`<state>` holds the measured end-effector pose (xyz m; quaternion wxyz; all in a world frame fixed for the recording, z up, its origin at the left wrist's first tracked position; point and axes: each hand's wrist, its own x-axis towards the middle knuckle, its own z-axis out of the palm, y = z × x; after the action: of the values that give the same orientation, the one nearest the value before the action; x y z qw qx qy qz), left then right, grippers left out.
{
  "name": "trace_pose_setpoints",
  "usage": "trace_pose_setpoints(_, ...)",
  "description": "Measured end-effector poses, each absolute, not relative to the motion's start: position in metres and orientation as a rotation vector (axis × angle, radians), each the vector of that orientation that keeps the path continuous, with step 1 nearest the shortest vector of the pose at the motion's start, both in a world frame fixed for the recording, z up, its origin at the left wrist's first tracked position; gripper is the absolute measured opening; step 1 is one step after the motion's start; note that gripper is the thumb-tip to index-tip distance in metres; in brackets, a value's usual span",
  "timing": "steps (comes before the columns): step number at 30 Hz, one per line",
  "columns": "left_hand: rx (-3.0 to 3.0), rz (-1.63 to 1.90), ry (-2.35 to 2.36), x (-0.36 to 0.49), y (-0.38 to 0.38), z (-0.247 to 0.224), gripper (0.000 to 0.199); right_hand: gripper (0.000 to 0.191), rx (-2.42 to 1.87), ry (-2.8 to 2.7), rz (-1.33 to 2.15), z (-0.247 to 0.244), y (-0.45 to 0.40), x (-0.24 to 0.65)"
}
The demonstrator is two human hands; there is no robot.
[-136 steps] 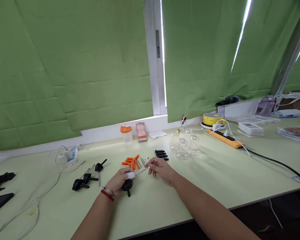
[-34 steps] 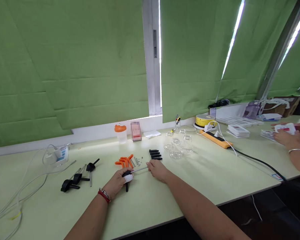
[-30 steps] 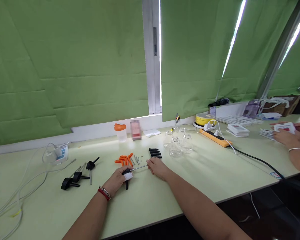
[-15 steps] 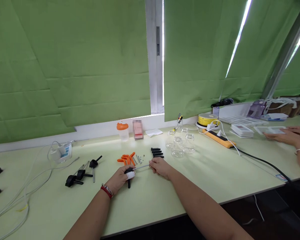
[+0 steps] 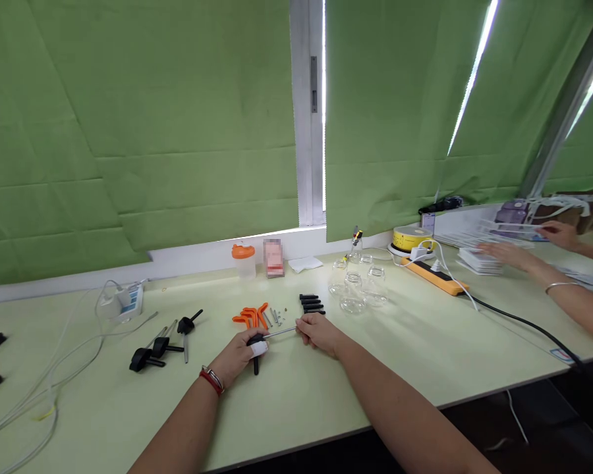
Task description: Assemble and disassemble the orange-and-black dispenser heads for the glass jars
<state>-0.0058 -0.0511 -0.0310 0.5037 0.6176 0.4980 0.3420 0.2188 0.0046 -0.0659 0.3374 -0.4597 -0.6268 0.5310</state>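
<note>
My left hand point(image 5: 244, 350) is closed around a black part point(image 5: 256, 364) with a stubby handle, like the others on the table; a metal rod point(image 5: 281, 331) runs out of it to the right. At the far end of that rod, the fingers of my right hand point(image 5: 319, 330) are pinched together; their tips are partly hidden. Just beyond my left hand lie orange Y-shaped pieces point(image 5: 251, 314) and small screws point(image 5: 277, 316). Several black ribbed pieces point(image 5: 311, 303) lie behind my right hand. Black knobs with rods and handles point(image 5: 161, 345) rest to the left.
An orange-lidded cup point(image 5: 244, 261) and a pink-and-white box point(image 5: 273, 258) stand by the wall. Glass jars point(image 5: 352, 293) cluster right of centre, beside an orange power strip point(image 5: 435, 275). White cables point(image 5: 54, 368) trail on the left. A co-worker's hands point(image 5: 514, 255) handle white panels at right.
My hands keep almost the same hold and place. At right, the co-worker's hands have moved apart, one over the white stack, the other lifting a clear-looking panel farther back.
</note>
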Motion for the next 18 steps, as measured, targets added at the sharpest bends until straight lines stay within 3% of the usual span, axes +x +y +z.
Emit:
trace_pose_setpoints(6, 1.481, 0.827, 1.200, -0.0059, -0.0495, -0.0327, 0.041, 0.014, -1.145, -1.638, 1.391, -0.0636, 0.0014, 0.2212)
trace_pose_setpoints(14, 1.474, 0.830, 1.192, -0.0055, -0.0506, -0.0314, 0.042, 0.029, -1.171, -1.631, 1.389, -0.0643, 0.0037, 0.2196)
trace_pose_setpoints(18, 1.469, 0.827, 1.201, -0.0043, -0.0515, -0.0294, 0.042, 0.020, -1.139, -1.617, 1.400, -0.0634, 0.0030, 0.2192)
